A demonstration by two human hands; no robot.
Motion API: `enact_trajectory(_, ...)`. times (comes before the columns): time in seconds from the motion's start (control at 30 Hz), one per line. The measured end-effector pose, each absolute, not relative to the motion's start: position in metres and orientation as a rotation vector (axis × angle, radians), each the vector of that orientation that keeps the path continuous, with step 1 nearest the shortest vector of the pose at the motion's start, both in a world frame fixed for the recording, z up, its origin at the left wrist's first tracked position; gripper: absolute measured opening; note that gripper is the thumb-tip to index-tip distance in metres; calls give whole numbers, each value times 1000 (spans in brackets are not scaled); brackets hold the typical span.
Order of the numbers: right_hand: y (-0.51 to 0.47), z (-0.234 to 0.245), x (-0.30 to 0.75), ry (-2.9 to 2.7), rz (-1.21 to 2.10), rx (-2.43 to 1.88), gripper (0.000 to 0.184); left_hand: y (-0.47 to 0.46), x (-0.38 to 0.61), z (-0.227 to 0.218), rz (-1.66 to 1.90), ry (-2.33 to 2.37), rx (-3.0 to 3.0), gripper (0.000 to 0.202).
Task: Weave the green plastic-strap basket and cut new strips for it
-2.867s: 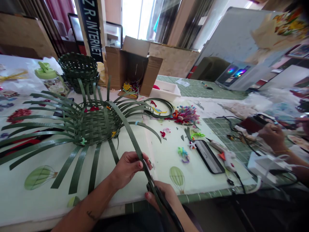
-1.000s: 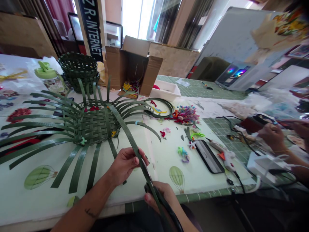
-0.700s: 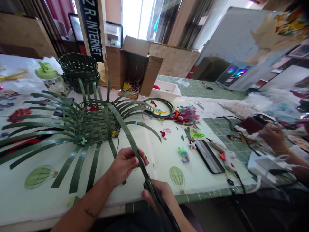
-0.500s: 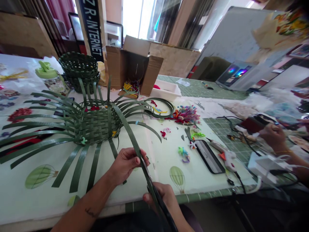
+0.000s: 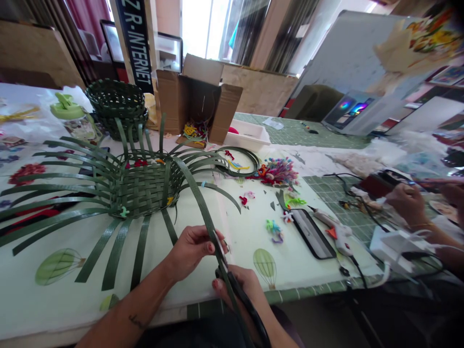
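A partly woven green basket (image 5: 141,186) lies on the table with its loose strips fanned out on all sides. One long strip (image 5: 197,193) runs from it toward me, and my left hand (image 5: 195,249) pinches this strip between thumb and fingers. Below it, my right hand (image 5: 239,285) is closed on black-handled scissors (image 5: 250,309), whose metal blades lie along the strip close to my left fingertips. Whether the blades are cutting into the strip I cannot tell. Small coloured pieces sit on the basket's rim and side.
A finished-looking basket (image 5: 116,106) and a cardboard box (image 5: 199,104) stand behind. To the right lie a bunch of fuzzy stems (image 5: 277,171), a phone (image 5: 314,234) and a glue gun (image 5: 335,229). A co-worker's hand (image 5: 408,203) is at far right, near a white power strip (image 5: 391,246).
My right hand has come up slightly with the scissors, whose handles now show more clearly. My left hand still pinches the strip, and the view has shifted a little.
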State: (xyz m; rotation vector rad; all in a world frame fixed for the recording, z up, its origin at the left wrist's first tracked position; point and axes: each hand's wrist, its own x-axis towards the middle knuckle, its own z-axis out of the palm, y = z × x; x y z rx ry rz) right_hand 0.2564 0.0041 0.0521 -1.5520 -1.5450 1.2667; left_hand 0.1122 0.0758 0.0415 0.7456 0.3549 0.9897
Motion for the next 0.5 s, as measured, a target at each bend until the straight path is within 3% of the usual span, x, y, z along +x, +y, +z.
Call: enact_trajectory(0.5, -5, 43, 271, -1467, 1490, -1593, 55, 79, 106, 44, 1017, 390, 685, 23)
